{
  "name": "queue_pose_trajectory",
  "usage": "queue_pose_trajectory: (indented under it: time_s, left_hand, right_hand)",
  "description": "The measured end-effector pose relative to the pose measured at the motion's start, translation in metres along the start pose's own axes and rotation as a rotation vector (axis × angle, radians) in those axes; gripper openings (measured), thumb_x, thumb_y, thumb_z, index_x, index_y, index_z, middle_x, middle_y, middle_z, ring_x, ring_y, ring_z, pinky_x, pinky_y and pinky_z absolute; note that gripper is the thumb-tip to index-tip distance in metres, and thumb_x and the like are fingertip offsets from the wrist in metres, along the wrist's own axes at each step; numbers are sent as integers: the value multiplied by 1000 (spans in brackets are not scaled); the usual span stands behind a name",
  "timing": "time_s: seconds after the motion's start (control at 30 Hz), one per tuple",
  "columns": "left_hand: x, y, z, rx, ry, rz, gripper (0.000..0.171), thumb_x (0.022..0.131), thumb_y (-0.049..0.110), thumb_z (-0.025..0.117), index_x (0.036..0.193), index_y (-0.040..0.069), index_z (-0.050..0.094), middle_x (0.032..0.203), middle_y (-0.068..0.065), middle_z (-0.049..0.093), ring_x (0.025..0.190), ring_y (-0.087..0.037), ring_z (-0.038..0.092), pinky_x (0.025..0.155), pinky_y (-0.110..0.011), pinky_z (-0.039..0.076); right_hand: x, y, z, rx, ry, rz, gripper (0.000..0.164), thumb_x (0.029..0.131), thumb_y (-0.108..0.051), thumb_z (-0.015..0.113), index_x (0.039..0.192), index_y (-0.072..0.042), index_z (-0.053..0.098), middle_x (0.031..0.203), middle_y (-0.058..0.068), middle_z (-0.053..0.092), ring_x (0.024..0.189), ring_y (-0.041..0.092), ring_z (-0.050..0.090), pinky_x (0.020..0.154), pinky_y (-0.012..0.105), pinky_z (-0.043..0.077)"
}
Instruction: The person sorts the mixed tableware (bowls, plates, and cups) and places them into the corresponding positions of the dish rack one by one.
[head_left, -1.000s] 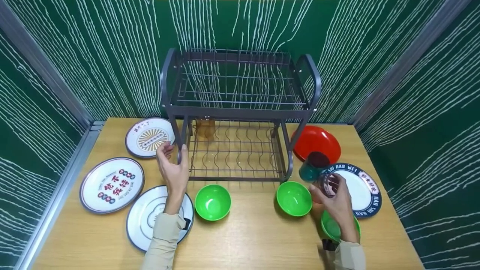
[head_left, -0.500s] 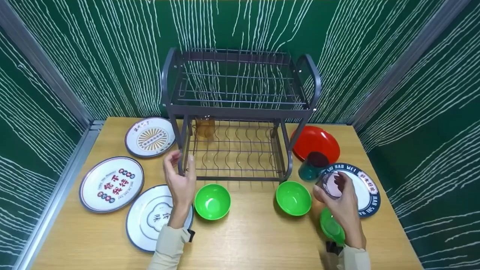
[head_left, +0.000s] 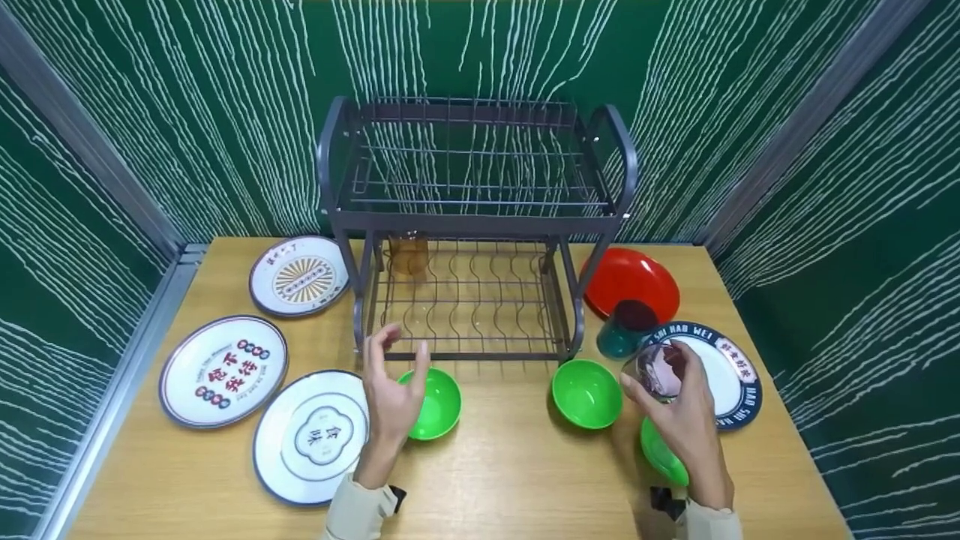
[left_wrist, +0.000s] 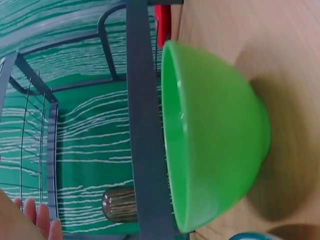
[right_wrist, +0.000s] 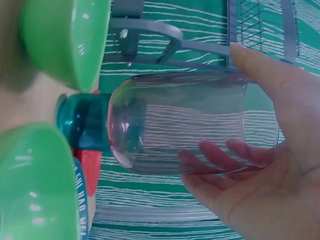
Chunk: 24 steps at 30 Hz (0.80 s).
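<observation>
My right hand [head_left: 694, 427] grips a clear, pink-tinted glass cup [right_wrist: 185, 117], thumb on one side and fingers curled on the other. In the head view the cup overlaps the blue-rimmed plate [head_left: 724, 375], beside a green bowl [head_left: 587, 394]. Another green bowl [head_left: 661, 454] is partly hidden under that wrist. My left hand [head_left: 394, 405] is empty, thumb and fingers spread, and overlaps the left green bowl [head_left: 442, 405]. The left wrist view has this bowl [left_wrist: 220, 135] large, with the left fingers low in the corner. A teal cup [right_wrist: 85, 122] stands beyond the held glass.
A dark two-tier dish rack [head_left: 480, 223] stands at the back of the table, with an amber glass [head_left: 409, 256] on its lower tier. Several white plates, one being the radiating-pattern plate [head_left: 300, 276], lie at left. A red plate [head_left: 637, 281] sits right of the rack.
My left hand has moved right and nearer, from beside the rack's left post to over the left green bowl. The right hand keeps hold of the glass cup, now tilted a little differently.
</observation>
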<state>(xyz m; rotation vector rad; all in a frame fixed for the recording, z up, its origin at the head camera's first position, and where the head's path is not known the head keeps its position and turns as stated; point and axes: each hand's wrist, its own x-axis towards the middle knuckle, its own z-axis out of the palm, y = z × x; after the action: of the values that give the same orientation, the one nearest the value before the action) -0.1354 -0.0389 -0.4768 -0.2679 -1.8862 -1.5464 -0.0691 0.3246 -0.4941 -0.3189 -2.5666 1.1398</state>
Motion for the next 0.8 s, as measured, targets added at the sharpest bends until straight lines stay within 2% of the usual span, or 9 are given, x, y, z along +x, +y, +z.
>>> queue_pose_trajectory:
  time_s: [0.2,0.43,0.53,0.67,0.8]
  left_hand:
    - [-12,5,7,-50,-66,50,44,77,-2,72,117,-10,53,110,-17,55,101,-35,52,92,-40,41]
    - [-28,14,16,-69,-172,53,52,76,3,74,121,-10,51,115,-16,54,105,-35,53,95,-44,42]
    - [-38,5,24,-87,-230,53,58,76,8,76,125,-5,49,119,-14,53,108,-35,52,95,-48,41]
    - [-53,-9,34,-94,-305,41,65,77,21,78,131,4,46,124,-5,50,113,-27,49,97,-41,41]
    - [-63,-10,40,-89,-374,27,70,78,34,76,135,9,44,129,-1,48,117,-18,46,100,-35,40]
  right_hand:
    - [-5,-16,5,29,26,-85,91,75,-36,80,145,-13,28,136,12,43,123,28,41,101,55,37]
    - [-10,-28,14,44,19,-180,91,72,-29,83,144,-14,30,131,8,47,122,23,44,103,50,37]
    - [-13,-34,19,34,10,-193,92,72,-30,84,144,-11,30,132,9,47,122,23,44,103,49,36]
    - [-16,-42,25,47,-13,-190,90,72,-33,83,143,-10,32,131,9,48,121,23,44,103,47,37]
    - [-20,-48,33,47,-23,-221,89,72,-35,83,142,-11,34,127,8,50,117,22,47,100,42,40]
